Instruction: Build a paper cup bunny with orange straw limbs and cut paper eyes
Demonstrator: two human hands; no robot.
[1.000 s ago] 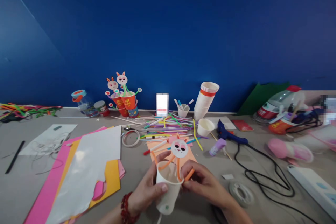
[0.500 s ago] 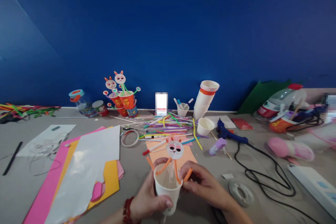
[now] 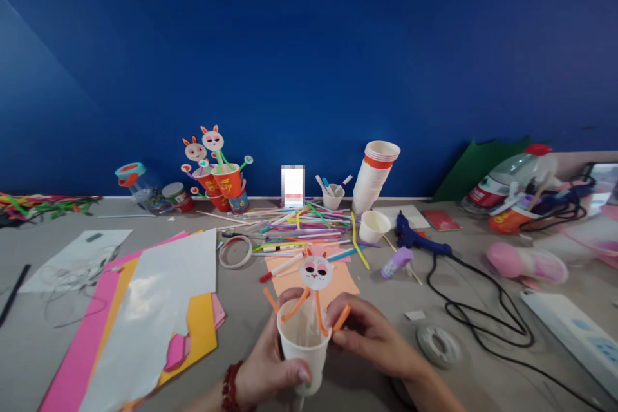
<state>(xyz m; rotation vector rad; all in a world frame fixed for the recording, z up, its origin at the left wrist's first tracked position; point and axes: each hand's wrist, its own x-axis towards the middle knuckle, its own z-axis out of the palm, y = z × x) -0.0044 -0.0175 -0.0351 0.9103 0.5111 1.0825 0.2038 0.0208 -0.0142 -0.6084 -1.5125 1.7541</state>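
Observation:
My left hand [image 3: 268, 360] is wrapped round a white paper cup [image 3: 305, 351], its thumb across the front. On the cup's rim sits a white rabbit face [image 3: 315, 271] with orange ears, carried by bent orange pipe cleaners [image 3: 295, 306]. My right hand [image 3: 369, 338] pinches the orange pipe cleaner piece [image 3: 342, 318] that sticks out over the cup's right rim. Another orange end points up at the left rim. Under and behind the rabbit face lies an orange paper sheet [image 3: 338, 279].
Straws and pens [image 3: 290, 225] lie behind. Finished rabbit cups [image 3: 226, 180] stand back left, stacked cups [image 3: 371, 177] back centre-right. A blue glue gun [image 3: 420, 239], glue stick [image 3: 396, 262], tape roll [image 3: 438, 344] and power strip [image 3: 574, 328] are right; coloured paper [image 3: 145, 309] is left.
The whole view has shifted slightly, so things on the table appear a little further left. Both hands keep their hold on the cup and the pipe cleaner.

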